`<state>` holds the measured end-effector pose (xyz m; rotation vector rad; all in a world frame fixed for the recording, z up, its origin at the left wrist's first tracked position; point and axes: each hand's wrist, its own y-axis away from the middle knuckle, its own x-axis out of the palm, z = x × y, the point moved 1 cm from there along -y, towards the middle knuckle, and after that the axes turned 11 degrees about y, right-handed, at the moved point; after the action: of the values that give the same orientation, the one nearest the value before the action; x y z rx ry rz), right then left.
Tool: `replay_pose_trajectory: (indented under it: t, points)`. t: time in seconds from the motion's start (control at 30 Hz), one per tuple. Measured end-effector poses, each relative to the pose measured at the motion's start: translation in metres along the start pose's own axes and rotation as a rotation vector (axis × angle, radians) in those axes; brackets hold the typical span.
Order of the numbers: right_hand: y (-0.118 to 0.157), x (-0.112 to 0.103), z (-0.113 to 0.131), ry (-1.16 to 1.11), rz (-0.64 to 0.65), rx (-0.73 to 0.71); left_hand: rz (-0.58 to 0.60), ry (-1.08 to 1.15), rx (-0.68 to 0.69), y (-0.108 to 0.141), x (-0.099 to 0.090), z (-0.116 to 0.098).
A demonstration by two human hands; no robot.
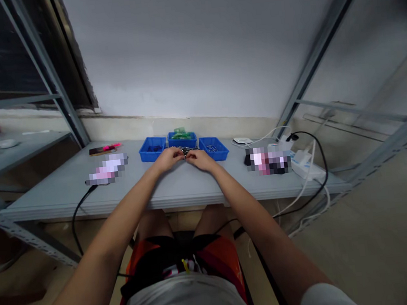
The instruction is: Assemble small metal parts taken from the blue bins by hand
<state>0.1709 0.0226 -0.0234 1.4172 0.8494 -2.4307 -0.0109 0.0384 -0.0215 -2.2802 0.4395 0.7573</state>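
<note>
My left hand (169,159) and my right hand (201,160) meet over the middle of the table, their fingertips almost touching. Both have the thumb and fingers pinched together; whatever is between them is too small to name. Right behind the fingertips lies a heap of small dark, shiny metal parts (186,150), partly hidden by the hands. Beyond it stands a blue bin (192,143) holding green plastic pieces (180,134). To the left, a blue bin (149,156) contains dark pieces. A third blue bin (221,155), on the right, contains small silvery parts.
On the grey table (178,189), a phone (108,170) with a black cable lies left. Another phone-like device (267,160), a white box (242,141) and a power strip (310,168) with cables lie right. Metal shelf posts (72,113) flank the table; a wall (193,51) backs it.
</note>
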Motion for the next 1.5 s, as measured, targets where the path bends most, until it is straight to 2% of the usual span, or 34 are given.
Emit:
replay_pose_trajectory:
  t: [0.43,1.07,1.5]
  points:
    - [-0.004,0.002,-0.007,-0.050,-0.124,-0.007,-0.002,0.033,-0.008,0.000,-0.001,-0.002]
    - [-0.006,0.003,-0.006,-0.094,-0.157,-0.041,0.063,-0.006,-0.044,-0.001,0.003,0.008]
    - [-0.005,0.002,-0.005,-0.068,-0.137,-0.034,0.083,-0.029,-0.048,0.002,0.001,0.001]
